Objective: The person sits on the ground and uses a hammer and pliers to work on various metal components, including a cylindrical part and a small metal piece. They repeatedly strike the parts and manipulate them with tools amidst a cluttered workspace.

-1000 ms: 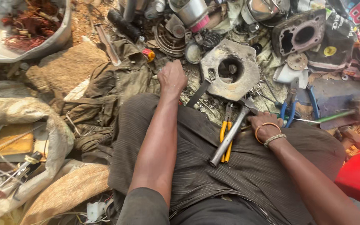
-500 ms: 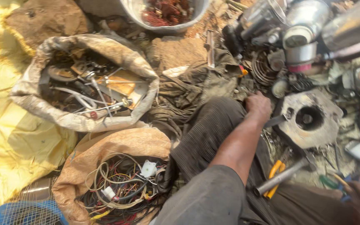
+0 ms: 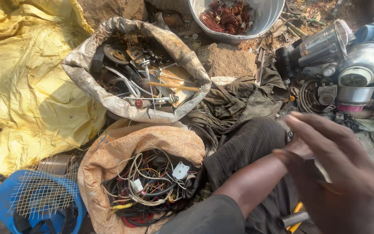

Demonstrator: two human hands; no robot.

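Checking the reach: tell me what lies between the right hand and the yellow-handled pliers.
Nothing visible separates the right hand from the yellow-handled pliers. A grey metal tube lies across their handles, and the blurred hand hides the rest.

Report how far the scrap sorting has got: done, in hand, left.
Done: the parts sack is full of metal pieces, the wire sack holds cables, and the basin holds copper windings.
In hand: nothing visible. The right hand is open and blurred, and the left arm reaches behind it, so that hand is hidden.
Left: blender jars and pots lie loose on the right.
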